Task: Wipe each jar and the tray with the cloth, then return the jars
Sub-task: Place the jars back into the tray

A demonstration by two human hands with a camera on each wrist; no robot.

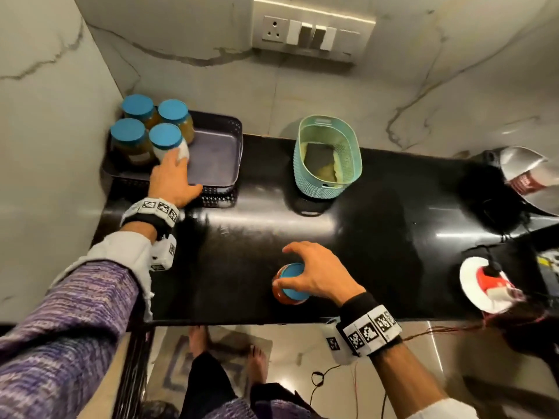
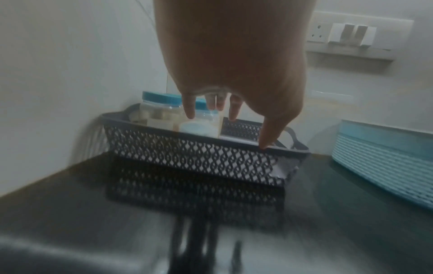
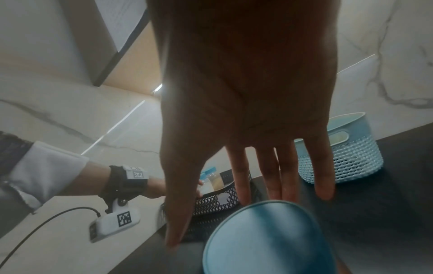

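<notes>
Left hand point(image 1: 171, 182): fingers point(image 2: 189, 109) straight at white jar point(image 1: 165, 136) in tray point(image 1: 217, 158) | right hand point(image 1: 320, 276): fingers point(image 3: 269, 174) splayed over red jar point(image 1: 292, 273)

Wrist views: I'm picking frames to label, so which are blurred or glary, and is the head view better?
Left wrist view: motion-smeared, the grey tray streaks at its edges. Right wrist view: right hand backlit and dark, blue lid soft. Head view: sharp, with glare streaks on the black counter.
</notes>
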